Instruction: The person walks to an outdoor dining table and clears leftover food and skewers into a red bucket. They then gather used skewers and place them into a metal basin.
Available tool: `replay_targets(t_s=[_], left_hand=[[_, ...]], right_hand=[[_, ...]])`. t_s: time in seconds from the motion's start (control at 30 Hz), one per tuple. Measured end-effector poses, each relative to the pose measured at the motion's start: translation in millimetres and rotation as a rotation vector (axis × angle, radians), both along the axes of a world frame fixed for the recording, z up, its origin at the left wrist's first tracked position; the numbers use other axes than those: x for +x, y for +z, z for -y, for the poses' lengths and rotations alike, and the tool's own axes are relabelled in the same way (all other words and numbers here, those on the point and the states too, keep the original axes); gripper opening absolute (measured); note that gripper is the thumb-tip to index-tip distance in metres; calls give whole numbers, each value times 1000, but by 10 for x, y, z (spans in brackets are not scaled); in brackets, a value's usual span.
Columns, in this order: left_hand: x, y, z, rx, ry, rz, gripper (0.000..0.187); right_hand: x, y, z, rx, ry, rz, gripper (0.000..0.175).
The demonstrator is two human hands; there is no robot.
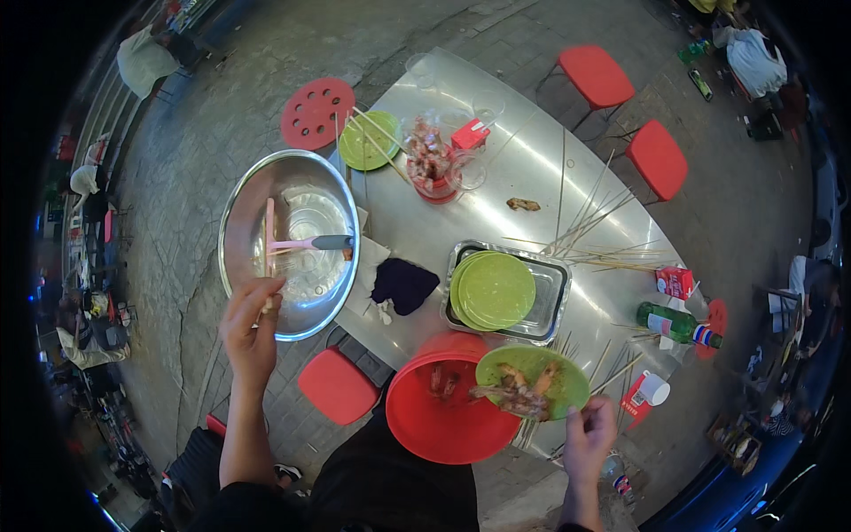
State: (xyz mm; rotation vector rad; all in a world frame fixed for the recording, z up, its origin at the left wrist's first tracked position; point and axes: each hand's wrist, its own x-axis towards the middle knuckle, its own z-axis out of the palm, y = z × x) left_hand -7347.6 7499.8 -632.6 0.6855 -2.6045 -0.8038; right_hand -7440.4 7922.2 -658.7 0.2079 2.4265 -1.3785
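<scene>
My right hand (590,439) grips the edge of a green plate (565,372) that tilts over the rim of a red plastic bucket (432,419). Gnawed bones and food scraps (522,396) lie on the plate and overhang its left edge. More scraps are inside the bucket. At the near edge of a large steel basin (229,199), my left hand (251,326) pinches what looks like a thin pale stick (266,263). In the basin rests a pink squeegee-like tool with a grey handle (331,242). Stacked green plates (497,290) sit in a metal tray (552,312), right of a dark cloth (403,286).
The steel table (479,219) bears scattered skewers (592,233), a green bottle (671,322), a paper cup (655,390) and a scrap-filled red container (435,189). Another green plate (364,149) holds sticks. Red stools (339,386) surround the table; people sit farther off.
</scene>
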Motion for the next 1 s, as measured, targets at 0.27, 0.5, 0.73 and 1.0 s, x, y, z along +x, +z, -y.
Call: replay_targets(t_s=[0.27,0.5,0.73,1.0], left_hand=[[658,-766,275,241,-124,495,41],[-632,-1147,761,722,145,45,33],[-2387,-1938,1863,-134,116,582,36],[-2810,-3047,2349,-16,-60,1213,39]], right_hand=[[335,-157,248,247,851,-760,30],[-268,-405,458,-35,18,-273,16],[-1011,-1568,485,-191,-23,240,9],[-1227,-1883,661,228,254,59,23]])
